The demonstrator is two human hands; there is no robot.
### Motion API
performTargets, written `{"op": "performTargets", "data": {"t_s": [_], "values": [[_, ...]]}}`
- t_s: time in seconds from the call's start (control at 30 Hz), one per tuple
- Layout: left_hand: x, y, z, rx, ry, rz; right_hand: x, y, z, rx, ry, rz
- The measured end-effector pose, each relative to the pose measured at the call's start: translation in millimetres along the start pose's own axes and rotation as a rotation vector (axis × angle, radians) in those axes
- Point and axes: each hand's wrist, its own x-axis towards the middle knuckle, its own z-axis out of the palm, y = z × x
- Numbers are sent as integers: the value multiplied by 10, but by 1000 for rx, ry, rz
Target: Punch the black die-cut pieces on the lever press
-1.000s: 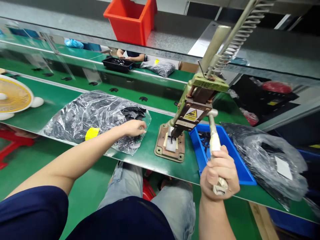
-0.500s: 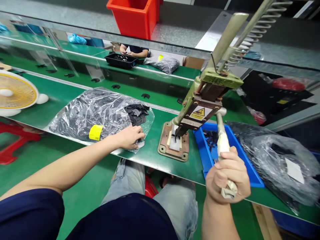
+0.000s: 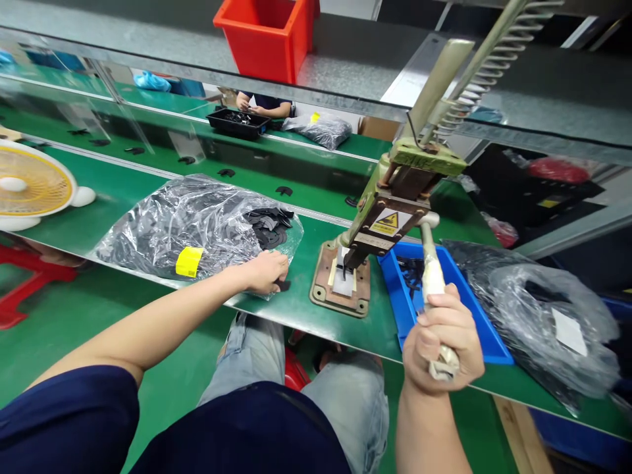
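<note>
My left hand [image 3: 265, 271] rests at the near edge of a clear plastic bag [image 3: 187, 227] full of thin black parts, fingers pinched on one small black part [image 3: 283, 285]. A hand press [image 3: 390, 217] stands on a brown base plate [image 3: 340, 283] just to its right. My right hand [image 3: 444, 336] is wrapped round the press lever handle [image 3: 430, 276], which is bound in pale tape. A blue tray [image 3: 474, 322] with a few black parts sits beside the press.
A second plastic bag [image 3: 548, 316] of black parts lies at the right. A yellow fan [image 3: 29, 187] stands at the left. Beyond the green conveyor belt [image 3: 148, 178], another person's hands [image 3: 247, 105] work at a black tray [image 3: 232, 122]. A red bin [image 3: 266, 36] sits on the shelf above.
My left hand has slid from the bag's opening toward the near edge and now pinches one black part. My right hand keeps its grip on the lever.
</note>
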Motion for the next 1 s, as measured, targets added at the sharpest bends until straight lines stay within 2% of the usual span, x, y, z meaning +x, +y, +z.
{"op": "performTargets", "data": {"t_s": [0.17, 0.33, 0.43, 0.53, 0.7, 0.77, 0.83, 1.0], "values": [[122, 102, -15, -119, 87, 109, 9, -10, -19, 14, -19, 8], [271, 186, -118, -201, 235, 73, 0, -16, -33, -1, -28, 14], [383, 277, -156, -280, 265, -2, -1, -26, -55, -17, -51, 29], [534, 418, -82, -452, 280, -98, 1, -35, -67, -19, -55, 25], [867, 600, 202, -895, 379, -190, -2, -38, -65, -24, -56, 29], [983, 634, 262, -1010, 374, -239, -4, -34, -64, -25, -57, 31], [1060, 665, 259, -1113, 321, -275, -5, -27, -62, -22, -50, 24], [1095, 715, 121, -1411, 212, -314, -13, -12, -53, -19, -29, 20]]}}
